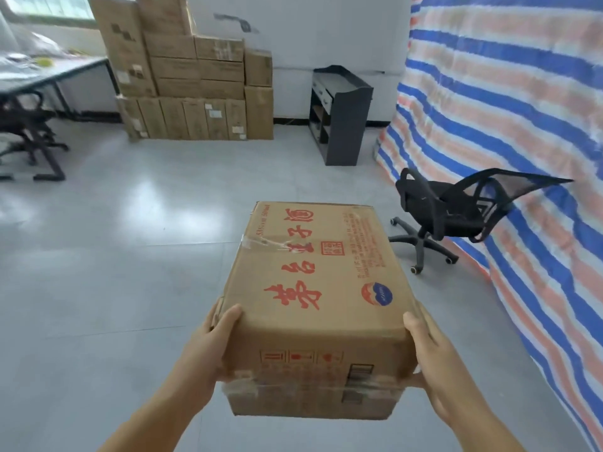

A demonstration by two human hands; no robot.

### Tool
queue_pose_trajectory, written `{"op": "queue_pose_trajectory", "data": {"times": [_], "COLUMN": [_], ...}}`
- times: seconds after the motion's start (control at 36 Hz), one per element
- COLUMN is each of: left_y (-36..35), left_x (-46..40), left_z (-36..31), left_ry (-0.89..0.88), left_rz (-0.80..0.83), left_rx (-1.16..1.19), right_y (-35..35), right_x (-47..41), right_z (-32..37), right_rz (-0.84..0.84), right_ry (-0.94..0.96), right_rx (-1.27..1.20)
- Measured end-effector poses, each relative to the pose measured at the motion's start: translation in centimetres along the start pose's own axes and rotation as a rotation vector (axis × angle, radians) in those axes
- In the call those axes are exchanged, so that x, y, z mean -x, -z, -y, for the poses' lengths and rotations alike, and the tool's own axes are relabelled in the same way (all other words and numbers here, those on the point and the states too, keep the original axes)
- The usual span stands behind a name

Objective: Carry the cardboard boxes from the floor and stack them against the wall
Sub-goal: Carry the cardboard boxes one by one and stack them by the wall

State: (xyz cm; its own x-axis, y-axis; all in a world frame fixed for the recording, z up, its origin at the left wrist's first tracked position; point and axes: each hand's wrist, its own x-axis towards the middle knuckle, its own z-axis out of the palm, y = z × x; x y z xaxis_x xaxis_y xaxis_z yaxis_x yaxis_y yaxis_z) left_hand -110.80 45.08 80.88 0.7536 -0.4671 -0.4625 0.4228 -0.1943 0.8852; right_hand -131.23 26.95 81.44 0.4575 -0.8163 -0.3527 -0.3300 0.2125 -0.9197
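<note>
A black mesh office chair (pixel 456 210) stands tipped back on its wheeled base to the right, against a blue, orange and white striped tarpaulin (pixel 509 109) that hangs down that whole side. Ahead, a dark open-shelved cabinet (pixel 342 115) sits by the white wall (pixel 310 34), just right of the stacked cardboard boxes (pixel 195 86) that rise against the wall in several tiers. At far left a worktop (pixel 49 71) carries clear plastic wrapping, with another dark chair (pixel 23 125) beneath it. The grey floor (pixel 114 239) between the person and the stack is open and glossy.

The carried cardboard box (pixel 313 298) is held off the floor at mid-frame, lengthwise away from the person. Its top bears large red Chinese characters (their reading is uncertain), a red square seal, a round red-and-blue logo and "500ml" in small print; red handling symbols mark the near face, and clear tape bands the box.

The left hand (pixel 208 340) clasps the near left corner, thumb on top, fingers curled under; the right hand (pixel 434 357) grips the near right corner likewise.
</note>
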Motion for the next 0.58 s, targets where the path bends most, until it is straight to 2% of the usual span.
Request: {"op": "queue_pose_trajectory", "data": {"times": [0.31,0.58], "left_y": [-4.0,-11.7], "left_x": [-13.8,-30.0], "left_z": [-8.8,-16.4], "left_ry": [-0.100,-0.136], "left_rz": [-0.064,-0.149], "left_rx": [0.023,0.071], "right_y": [-3.7,-5.8], "right_x": [-18.1,-38.7], "right_z": [7.2,15.5], "right_rz": [0.101,0.181], "right_ry": [0.094,0.153], "right_rx": [-0.001,0.045]}}
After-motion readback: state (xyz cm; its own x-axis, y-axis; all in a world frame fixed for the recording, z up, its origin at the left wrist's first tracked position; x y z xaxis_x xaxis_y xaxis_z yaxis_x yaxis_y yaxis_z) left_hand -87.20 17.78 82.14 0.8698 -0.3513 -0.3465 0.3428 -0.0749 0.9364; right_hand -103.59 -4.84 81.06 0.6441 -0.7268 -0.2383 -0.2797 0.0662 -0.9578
